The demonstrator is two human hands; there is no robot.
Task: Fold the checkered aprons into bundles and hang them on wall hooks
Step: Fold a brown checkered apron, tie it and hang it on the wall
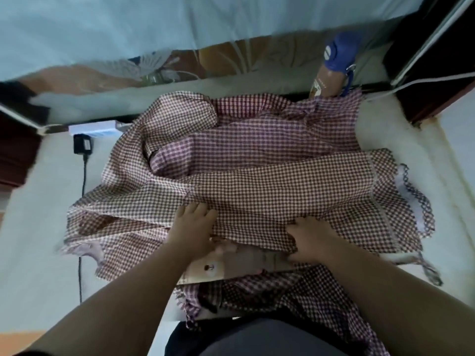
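A heap of maroon-and-white checkered aprons (257, 160) lies spread and rumpled over a white table (46, 227). A long folded band of one apron (282, 183) runs across the heap's middle. My left hand (192, 227) lies on the cloth near the front edge, fingers spread forward and flat. My right hand (311, 240) rests at the cloth's near hem, fingers bent into the fabric; whether it pinches the hem is unclear. More checkered cloth (270, 299) hangs off the table's front by my body. No wall hooks are in view.
A black power adapter (82, 145) with its cable (83, 181) lies on the table's left, beside a white box (93, 128). A brown bottle with a blue cap (331, 70) stands at the back right. A dark wooden frame (437, 60) rises at the right.
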